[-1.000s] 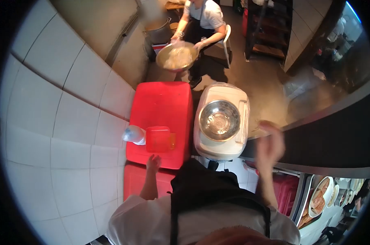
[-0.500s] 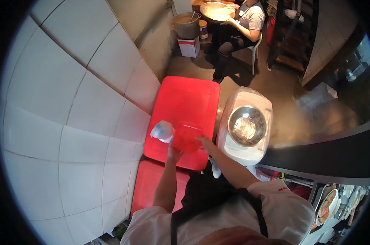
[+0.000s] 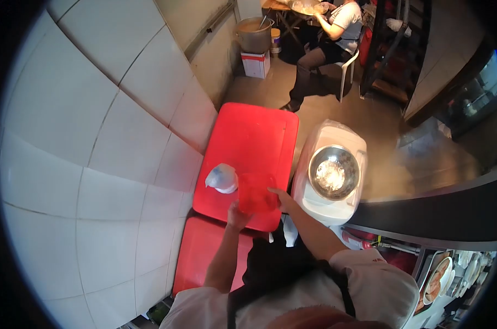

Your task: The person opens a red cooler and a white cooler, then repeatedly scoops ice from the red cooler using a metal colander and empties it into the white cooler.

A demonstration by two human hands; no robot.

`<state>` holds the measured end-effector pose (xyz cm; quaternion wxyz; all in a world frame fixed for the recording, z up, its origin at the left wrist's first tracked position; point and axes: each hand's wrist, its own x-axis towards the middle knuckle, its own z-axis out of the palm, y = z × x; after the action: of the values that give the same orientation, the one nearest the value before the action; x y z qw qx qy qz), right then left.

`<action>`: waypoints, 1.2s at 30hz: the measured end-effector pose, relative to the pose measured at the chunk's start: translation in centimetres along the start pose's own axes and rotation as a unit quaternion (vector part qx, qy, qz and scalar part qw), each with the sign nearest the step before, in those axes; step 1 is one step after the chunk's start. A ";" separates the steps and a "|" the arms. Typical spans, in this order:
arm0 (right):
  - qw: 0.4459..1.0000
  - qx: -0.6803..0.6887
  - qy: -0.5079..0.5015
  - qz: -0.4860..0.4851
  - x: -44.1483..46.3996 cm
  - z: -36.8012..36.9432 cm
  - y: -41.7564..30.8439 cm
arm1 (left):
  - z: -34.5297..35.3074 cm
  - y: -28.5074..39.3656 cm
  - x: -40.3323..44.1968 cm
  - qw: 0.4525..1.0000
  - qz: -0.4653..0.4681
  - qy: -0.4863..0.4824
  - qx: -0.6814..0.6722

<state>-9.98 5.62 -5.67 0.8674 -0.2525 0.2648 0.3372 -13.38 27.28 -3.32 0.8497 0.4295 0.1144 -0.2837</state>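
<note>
The left hand (image 3: 239,215) and the right hand (image 3: 281,200) grasp a small red container (image 3: 257,193) between them — the left at its near left corner, the right along its right side. The container is over a large red lid (image 3: 252,137); whether it touches the lid is hard to tell. Just beyond the left hand, beside the container, a white plastic bag (image 3: 222,179) rests on the lid. To the right of the right hand, a metal bowl (image 3: 334,172) sits on a white appliance (image 3: 328,211). Well beyond both hands — past the lid — a seated person (image 3: 344,24) holds a wide basin (image 3: 308,7).
</note>
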 end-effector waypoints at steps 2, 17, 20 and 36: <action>0.998 -0.051 0.005 0.021 -0.6 0.7 0.0 | 0.6 0.9 -1.5 0.994 -0.059 0.020 -0.087; 0.979 -0.135 0.153 0.015 1.6 -2.9 -0.8 | -7.4 -2.1 4.4 0.925 0.132 0.064 0.351; 0.952 -0.260 0.163 0.009 0.5 -5.1 0.2 | -8.1 -3.2 5.1 0.792 0.312 0.047 0.523; 0.547 -0.798 -0.012 -0.253 6.1 -10.4 2.5 | -10.7 -9.4 10.5 0.988 0.118 0.001 0.103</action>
<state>-10.95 3.58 -17.77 0.3616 -0.8930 -0.1986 0.1797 -9.77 27.31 -20.65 0.8284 0.5252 0.0341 -0.1917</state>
